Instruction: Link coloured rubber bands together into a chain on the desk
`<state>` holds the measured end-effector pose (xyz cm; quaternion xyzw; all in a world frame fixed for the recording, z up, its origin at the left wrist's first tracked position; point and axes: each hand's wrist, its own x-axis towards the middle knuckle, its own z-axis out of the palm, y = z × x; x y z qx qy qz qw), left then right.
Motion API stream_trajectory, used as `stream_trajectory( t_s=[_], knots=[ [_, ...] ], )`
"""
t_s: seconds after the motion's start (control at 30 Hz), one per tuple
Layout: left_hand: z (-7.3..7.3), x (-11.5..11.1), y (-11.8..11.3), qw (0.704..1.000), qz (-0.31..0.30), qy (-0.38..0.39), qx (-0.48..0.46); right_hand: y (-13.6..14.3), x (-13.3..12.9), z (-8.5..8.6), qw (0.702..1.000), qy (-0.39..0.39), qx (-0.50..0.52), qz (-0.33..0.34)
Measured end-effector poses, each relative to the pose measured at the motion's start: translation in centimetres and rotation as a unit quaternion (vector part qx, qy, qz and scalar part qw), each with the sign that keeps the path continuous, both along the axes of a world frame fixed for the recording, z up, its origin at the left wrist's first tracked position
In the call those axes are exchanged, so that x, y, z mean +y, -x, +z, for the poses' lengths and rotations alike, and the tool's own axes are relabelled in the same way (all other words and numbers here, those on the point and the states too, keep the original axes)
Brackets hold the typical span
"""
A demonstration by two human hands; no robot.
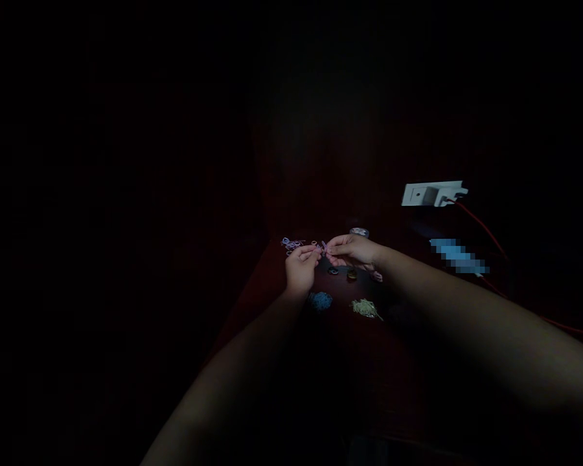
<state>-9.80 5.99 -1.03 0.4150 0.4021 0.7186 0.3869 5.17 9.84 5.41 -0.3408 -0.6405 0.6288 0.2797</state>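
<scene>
Both hands meet over a dark reddish table, fingertips nearly touching. My left hand is closed in a pinch at a small pinkish-purple piece, too small and dim to identify. My right hand pinches a thin pinkish-purple strip that points upward between thumb and fingers. Whether the two pieces are joined, I cannot tell. Beside the left hand lies a loose heap of purple-white loops. Just below the hands sit a small dark round item and a brownish-gold round item.
Nearer to me lie a blue stringy pile and a pale yellow-green stringy pile. A round clear container stands behind the right hand. A white socket panel with a red cable and a blurred blue object are at right.
</scene>
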Motion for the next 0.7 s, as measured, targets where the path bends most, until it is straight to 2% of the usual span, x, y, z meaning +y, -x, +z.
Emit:
stream_trajectory(
  t_s=[0.17,0.47,0.7],
  knots=[
    [-0.1,-1.6,-0.8,1.0,-0.003,0.017,-0.019,0.6,-1.3,-0.6,0.999,0.031,0.0,-0.023],
    [0.0,-2.1,-0.3,0.996,-0.074,0.004,0.042,0.8,-2.1,-0.3,0.991,-0.001,-0.059,-0.117],
    [0.3,-2.7,-0.6,0.992,-0.109,0.01,0.06,0.9,-2.8,-0.7,0.979,-0.039,-0.054,-0.195]
  ],
)
